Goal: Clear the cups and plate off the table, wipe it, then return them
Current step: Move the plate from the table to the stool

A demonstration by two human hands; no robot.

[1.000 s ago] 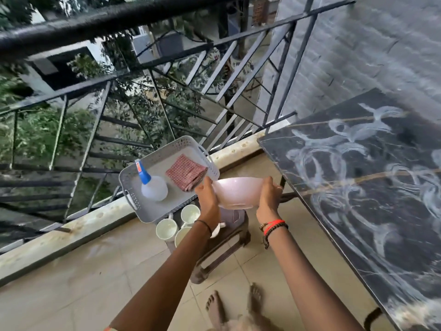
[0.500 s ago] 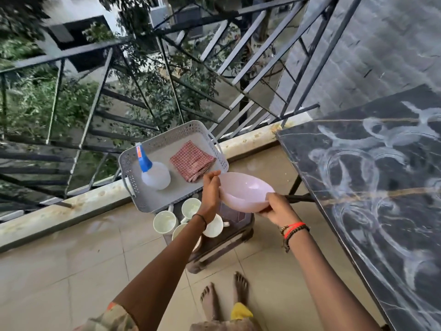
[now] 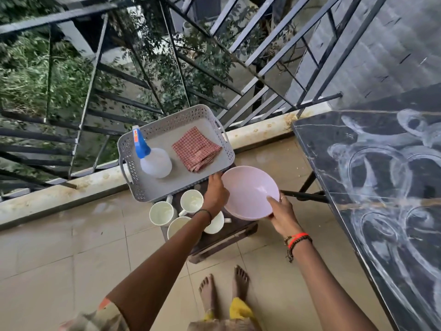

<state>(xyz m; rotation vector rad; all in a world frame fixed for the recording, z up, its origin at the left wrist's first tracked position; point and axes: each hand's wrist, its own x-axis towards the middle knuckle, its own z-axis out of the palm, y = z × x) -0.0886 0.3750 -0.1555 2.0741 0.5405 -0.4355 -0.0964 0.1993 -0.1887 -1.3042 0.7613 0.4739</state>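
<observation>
Fingers of the left hand (image 3: 216, 194) and right hand (image 3: 284, 216) grip the plate (image 3: 248, 189), now lower beside the cups (image 3: 191, 199) at frame centre, so clearing seems almost finished.

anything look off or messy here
Yes: the black marble-look tabletop is covered in white swirled smears. The grey perforated plastic tray seems to overhang the small dark stool beside four white cups.
</observation>
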